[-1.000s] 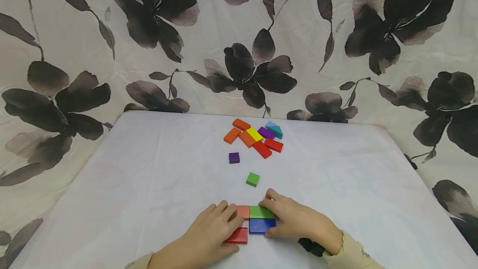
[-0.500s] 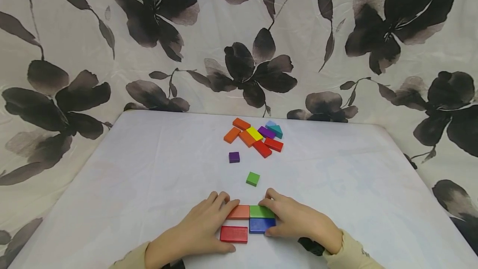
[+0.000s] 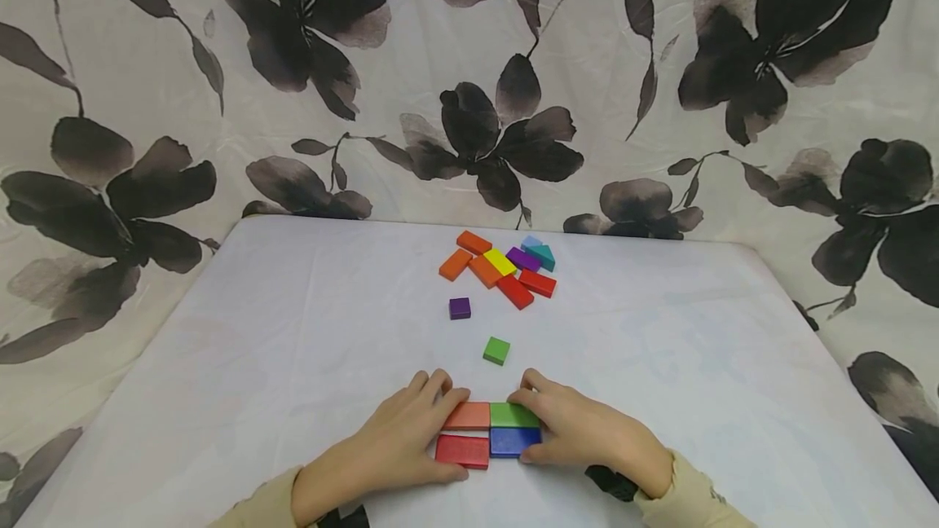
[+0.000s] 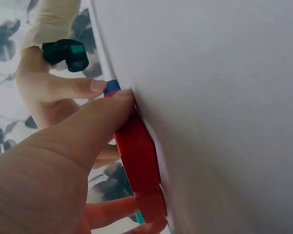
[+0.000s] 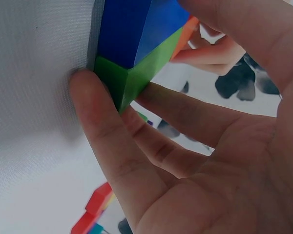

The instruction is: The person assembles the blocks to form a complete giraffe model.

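Observation:
In the head view, four flat blocks lie in two rows near the table's front. An orange block (image 3: 468,415) and a green block (image 3: 514,414) touch end to end in the far row. Before them lie a red block (image 3: 462,452) and a blue block (image 3: 516,442); a thin gap separates red from orange. My left hand (image 3: 389,442) spans the left end, its thumb (image 4: 110,109) pressing the red block's near side, its fingers at the orange one. The right hand (image 3: 583,426) holds the blue and green blocks between thumb and fingers.
A small green block (image 3: 496,350) and a purple block (image 3: 460,309) lie beyond the hands. Farther back is a loose cluster with a yellow block (image 3: 500,262), a teal triangle (image 3: 541,257) and several others. A floral cloth (image 3: 469,39) hangs behind the table.
My left hand has drawn back from over the red block to grip its near side and the orange block. The red block has slid toward the far row. The right hand has stayed put.

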Demonstrator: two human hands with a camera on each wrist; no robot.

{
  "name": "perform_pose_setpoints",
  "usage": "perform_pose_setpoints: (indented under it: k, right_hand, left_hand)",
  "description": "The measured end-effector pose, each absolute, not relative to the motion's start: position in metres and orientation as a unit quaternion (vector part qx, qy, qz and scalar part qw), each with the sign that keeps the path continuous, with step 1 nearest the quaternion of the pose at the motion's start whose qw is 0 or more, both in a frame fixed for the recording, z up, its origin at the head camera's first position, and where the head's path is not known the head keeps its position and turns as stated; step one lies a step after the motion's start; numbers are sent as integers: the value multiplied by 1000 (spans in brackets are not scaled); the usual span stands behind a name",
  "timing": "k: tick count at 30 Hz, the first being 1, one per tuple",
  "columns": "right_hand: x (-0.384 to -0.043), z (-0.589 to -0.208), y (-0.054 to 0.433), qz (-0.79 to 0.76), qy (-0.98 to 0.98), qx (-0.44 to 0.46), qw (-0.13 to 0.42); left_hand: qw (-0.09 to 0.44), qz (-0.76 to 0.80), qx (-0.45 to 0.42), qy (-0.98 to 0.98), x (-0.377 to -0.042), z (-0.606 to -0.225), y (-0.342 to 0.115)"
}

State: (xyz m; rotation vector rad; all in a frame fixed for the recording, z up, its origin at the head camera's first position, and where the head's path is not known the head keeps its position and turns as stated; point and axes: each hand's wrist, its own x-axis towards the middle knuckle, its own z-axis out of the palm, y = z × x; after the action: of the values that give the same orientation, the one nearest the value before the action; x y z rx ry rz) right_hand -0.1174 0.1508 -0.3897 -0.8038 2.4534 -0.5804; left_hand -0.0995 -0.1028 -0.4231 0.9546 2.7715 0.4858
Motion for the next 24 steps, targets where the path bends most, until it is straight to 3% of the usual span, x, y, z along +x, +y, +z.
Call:
perform_pose_setpoints:
  k: [7, 24]
  right_hand:
    - [-118, -390, 151, -212, 898, -302, 239]
    - [-119, -390, 151, -211, 897, -304, 241]
  left_hand:
    - [78, 161, 315, 932, -100, -422, -99]
    - [121, 237, 310, 913, -108, -428, -97]
